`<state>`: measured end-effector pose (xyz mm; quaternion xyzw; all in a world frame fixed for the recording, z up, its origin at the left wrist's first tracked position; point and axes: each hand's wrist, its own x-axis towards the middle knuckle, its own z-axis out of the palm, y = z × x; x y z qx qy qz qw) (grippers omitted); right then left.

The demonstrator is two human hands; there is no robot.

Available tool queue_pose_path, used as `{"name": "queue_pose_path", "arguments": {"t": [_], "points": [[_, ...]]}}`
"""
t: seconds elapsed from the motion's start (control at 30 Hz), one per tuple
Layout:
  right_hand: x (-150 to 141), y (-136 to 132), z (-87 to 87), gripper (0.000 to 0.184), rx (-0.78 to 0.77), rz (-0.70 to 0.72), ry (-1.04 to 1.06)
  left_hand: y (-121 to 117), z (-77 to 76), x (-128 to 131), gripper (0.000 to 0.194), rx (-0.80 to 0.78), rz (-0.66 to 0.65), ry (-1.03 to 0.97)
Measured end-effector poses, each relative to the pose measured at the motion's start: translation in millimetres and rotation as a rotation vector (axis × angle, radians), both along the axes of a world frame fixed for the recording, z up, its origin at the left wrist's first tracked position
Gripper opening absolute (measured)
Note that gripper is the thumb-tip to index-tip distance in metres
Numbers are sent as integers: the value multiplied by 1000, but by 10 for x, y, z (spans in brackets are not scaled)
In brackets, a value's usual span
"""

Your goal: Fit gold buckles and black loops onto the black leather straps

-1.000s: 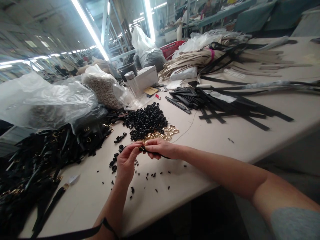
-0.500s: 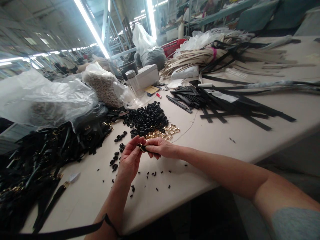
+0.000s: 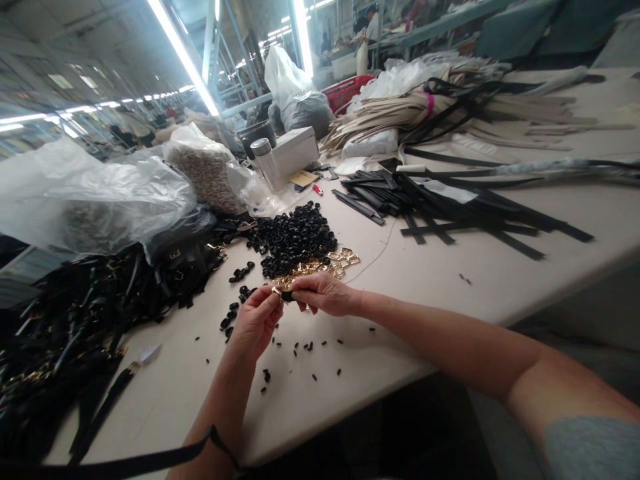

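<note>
Over the table, my left hand (image 3: 257,321) pinches a small gold buckle (image 3: 277,291) between thumb and fingers. My right hand (image 3: 327,294) grips a short black strap (image 3: 287,296) whose end meets the buckle; the rest of the strap is hidden in the fingers. Whether the strap is threaded through the buckle I cannot tell. Just beyond the hands are loose gold buckles (image 3: 345,261) and a heap of black strap loops (image 3: 295,237). Small black bits (image 3: 309,346) are scattered nearer to me.
Black straps with gold fittings (image 3: 145,293) are piled at the left. Flat black strips (image 3: 475,213) and a beige strap bundle (image 3: 385,120) lie at the right. Plastic bags (image 3: 95,187), a bottle (image 3: 267,163) and a white box (image 3: 297,148) stand behind. A black strap (image 3: 125,465) crosses my left forearm.
My left hand has turned and its fingers have folded down, so the gold buckle shows more plainly. The right hand has barely moved and still grips the black strap.
</note>
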<state>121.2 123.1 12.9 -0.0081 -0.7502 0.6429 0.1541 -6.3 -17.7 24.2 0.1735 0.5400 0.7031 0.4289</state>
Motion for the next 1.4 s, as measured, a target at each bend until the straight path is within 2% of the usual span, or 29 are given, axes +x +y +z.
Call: {"name": "queue_pose_path", "arguments": {"t": [0.13,0.27,0.37,0.47,0.57,0.63,0.77,0.9,1.03,1.17,1.3,1.4], "points": [[-18,18,-41,24,101,-43,45,28,-23,47,38,-7,18,-69],[-25,21,-47,22,212,-73,67,59,-76,137,33,30,73,198],[-8,24,-4,23,225,-89,72,73,-91,152,29,57,71,351],[18,49,56,15,208,-43,-25,73,-66,83,29,49,69,233],[38,78,103,12,207,37,-154,70,-37,-7,33,61,131,38],[40,82,112,12,207,34,-189,77,-36,-26,37,65,161,-65],[20,54,85,14,300,-60,-134,111,-68,53,36,47,140,-196],[14,29,64,15,405,-114,-24,135,-96,147,34,17,84,-223],[24,22,73,19,355,-74,-18,143,-104,159,35,34,72,-185],[22,32,67,23,353,-71,-24,141,-108,159,36,57,88,-65],[21,56,66,29,269,-31,-93,111,-89,178,30,71,29,66],[22,76,70,30,205,-45,-86,80,-53,187,30,53,-4,79]]}}
